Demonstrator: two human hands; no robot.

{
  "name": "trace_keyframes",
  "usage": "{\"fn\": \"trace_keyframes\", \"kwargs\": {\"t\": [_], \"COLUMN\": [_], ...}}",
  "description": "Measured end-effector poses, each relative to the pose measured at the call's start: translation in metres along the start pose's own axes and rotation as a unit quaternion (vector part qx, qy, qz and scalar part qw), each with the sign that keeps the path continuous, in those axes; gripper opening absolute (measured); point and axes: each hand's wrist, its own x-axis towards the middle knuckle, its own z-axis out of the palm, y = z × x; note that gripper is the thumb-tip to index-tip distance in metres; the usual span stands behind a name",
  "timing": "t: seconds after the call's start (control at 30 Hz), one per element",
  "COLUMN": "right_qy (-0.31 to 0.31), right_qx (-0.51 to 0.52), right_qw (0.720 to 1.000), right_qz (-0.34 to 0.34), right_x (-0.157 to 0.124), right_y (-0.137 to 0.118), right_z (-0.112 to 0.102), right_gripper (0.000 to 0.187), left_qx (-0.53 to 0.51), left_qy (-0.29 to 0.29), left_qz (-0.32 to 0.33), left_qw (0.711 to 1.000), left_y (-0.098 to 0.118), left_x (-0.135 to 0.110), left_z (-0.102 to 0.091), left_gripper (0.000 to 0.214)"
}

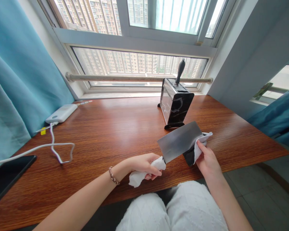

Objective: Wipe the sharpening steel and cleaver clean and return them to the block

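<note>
My left hand [146,166] is closed around the handle of a cleaver, with a crumpled white tissue [137,178] wrapped about the grip. The broad grey blade of the cleaver [180,141] points up and to the right, over the table's front part. At the blade's far right end, my right hand [207,159] pinches a white cloth [199,146] close against the edge. Behind the blade and beside the cloth shows a dark, flat piece [189,157]; what it is, I cannot tell. Beyond the blade stands a knife block [180,107] with one black-handled tool [180,71] upright in it.
The brown wooden table [106,128] runs up to the window. On its left lie a white device [62,113], a looping white cable [54,144] and a dark tablet-like slab [9,175]. A blue curtain [21,70] hangs at the left. My white-clothed knees are at the front edge.
</note>
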Motion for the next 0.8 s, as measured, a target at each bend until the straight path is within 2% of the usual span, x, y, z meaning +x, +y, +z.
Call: {"fn": "trace_keyframes", "kwargs": {"t": [0.13, 0.37, 0.6, 0.7, 0.8], "right_qy": [0.004, 0.097, 0.151, 0.140, 0.096], "right_qx": [-0.003, 0.064, 0.087, 0.049, -0.046], "right_qw": [1.000, 0.993, 0.982, 0.982, 0.981], "right_qz": [-0.005, -0.034, -0.075, -0.119, -0.165], "right_x": [0.000, 0.007, 0.008, 0.009, 0.010], "right_y": [0.001, -0.002, -0.010, -0.014, -0.018], "right_z": [-0.002, -0.007, -0.008, -0.011, -0.018], "right_gripper": [0.032, 0.032, 0.027, 0.032, 0.038], "left_qx": [0.011, 0.048, 0.054, 0.046, 0.033], "left_qy": [0.001, 0.005, -0.007, -0.018, -0.042], "left_qz": [-0.002, -0.012, -0.015, -0.036, -0.059], "left_qw": [1.000, 0.999, 0.998, 0.998, 0.997], "left_y": [0.001, -0.001, 0.001, 0.003, 0.003], "left_x": [0.000, -0.001, -0.001, -0.003, -0.006], "left_z": [0.001, 0.003, 0.004, 0.002, -0.002], "left_gripper": [0.023, 0.023, 0.021, 0.019, 0.018]}}
